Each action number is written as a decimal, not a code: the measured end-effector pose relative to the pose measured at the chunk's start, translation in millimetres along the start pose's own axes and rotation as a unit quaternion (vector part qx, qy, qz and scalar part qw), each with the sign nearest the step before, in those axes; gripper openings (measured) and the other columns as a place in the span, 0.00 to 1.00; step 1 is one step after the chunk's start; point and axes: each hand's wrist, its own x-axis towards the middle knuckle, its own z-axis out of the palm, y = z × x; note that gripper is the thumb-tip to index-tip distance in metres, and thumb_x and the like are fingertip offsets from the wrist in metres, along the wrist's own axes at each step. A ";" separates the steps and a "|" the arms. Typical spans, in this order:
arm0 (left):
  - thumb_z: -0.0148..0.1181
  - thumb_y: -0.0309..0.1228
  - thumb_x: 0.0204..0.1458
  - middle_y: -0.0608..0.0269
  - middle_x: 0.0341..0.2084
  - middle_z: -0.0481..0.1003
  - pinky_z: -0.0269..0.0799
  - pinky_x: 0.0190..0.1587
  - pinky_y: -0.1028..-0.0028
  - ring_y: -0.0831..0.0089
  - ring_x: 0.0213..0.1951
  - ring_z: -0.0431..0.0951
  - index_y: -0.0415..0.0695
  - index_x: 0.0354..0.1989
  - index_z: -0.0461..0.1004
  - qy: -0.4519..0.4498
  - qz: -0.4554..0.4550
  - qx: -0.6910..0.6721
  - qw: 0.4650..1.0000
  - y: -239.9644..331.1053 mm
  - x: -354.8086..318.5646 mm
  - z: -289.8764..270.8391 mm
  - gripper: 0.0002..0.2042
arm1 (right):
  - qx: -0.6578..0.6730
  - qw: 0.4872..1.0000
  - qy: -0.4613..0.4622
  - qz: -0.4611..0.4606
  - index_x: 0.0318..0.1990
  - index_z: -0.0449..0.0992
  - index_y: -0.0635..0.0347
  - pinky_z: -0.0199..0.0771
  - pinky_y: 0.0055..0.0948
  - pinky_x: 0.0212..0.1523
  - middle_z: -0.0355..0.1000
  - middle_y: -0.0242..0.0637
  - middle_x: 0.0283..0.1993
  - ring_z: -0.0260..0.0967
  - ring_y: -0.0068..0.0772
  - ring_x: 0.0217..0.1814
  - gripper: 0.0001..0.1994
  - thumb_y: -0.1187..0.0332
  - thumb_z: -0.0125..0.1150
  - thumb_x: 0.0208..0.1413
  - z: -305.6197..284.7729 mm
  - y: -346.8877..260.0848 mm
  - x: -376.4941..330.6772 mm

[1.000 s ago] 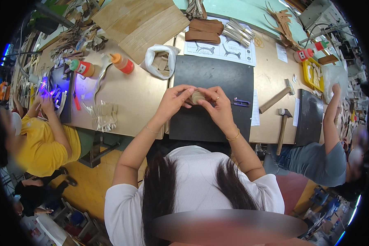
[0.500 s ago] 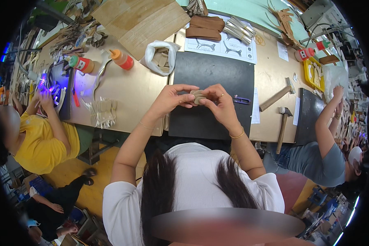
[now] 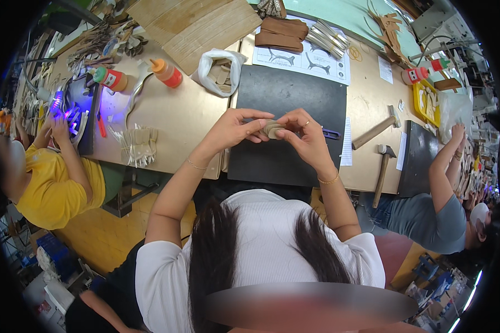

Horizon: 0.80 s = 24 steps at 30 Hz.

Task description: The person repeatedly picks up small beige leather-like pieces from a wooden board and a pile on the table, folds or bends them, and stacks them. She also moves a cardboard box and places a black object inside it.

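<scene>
Both hands are raised over the black mat at the near side of the table. The small beige rounded pieces lie between the fingertips, fanned so that they partly overlap. The left hand has a narrow grip on their left side; the right hand pinches them from the right, thumb below and fingers above. Their exact number cannot be told. Just right of the right hand, and partly hidden by it, are purple snips.

On the near left, apart from the hands, lies a bundle of beige strips. To the right lie a hammer and, beyond it, a second hammer with a thicker handle.

Farther off, an open white bag contains similar beige pieces; left of it stand an orange-capped bottle and a green-capped bottle. Beyond the mat, brown strips and a pale bundle rest on a printed sheet.
</scene>
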 end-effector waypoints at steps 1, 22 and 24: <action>0.57 0.31 0.60 0.57 0.38 0.79 0.80 0.39 0.77 0.74 0.35 0.81 0.39 0.53 0.74 -0.002 -0.003 -0.006 1.000 0.5 -0.4 0.3 0.15 | -0.001 1.000 0.000 0.002 0.42 0.74 0.66 0.75 0.21 0.41 0.70 0.32 0.42 0.72 0.22 0.41 0.09 0.76 0.64 0.54 0.3 -0.3 0.6; 0.61 0.24 0.55 0.51 0.37 0.79 0.81 0.36 0.79 0.67 0.34 0.83 0.34 0.53 0.73 -0.035 -0.031 -0.094 0.995 9.9 -9.8 5.6 0.17 | 0.256 0.966 0.009 -0.032 0.37 0.76 0.62 0.73 0.18 0.38 0.64 0.29 0.40 0.68 0.18 0.39 0.05 0.77 0.64 0.54 4.2 13.4 -7.6; 0.61 0.24 0.54 0.52 0.36 0.79 0.81 0.36 0.79 0.68 0.34 0.83 0.34 0.53 0.73 -0.011 -0.015 -0.086 0.996 10.5 -9.5 6.4 0.17 | 0.299 0.953 -0.001 -0.039 0.37 0.76 0.61 0.73 0.18 0.38 0.65 0.29 0.40 0.68 0.18 0.39 0.05 0.77 0.64 0.54 1.1 9.8 -7.2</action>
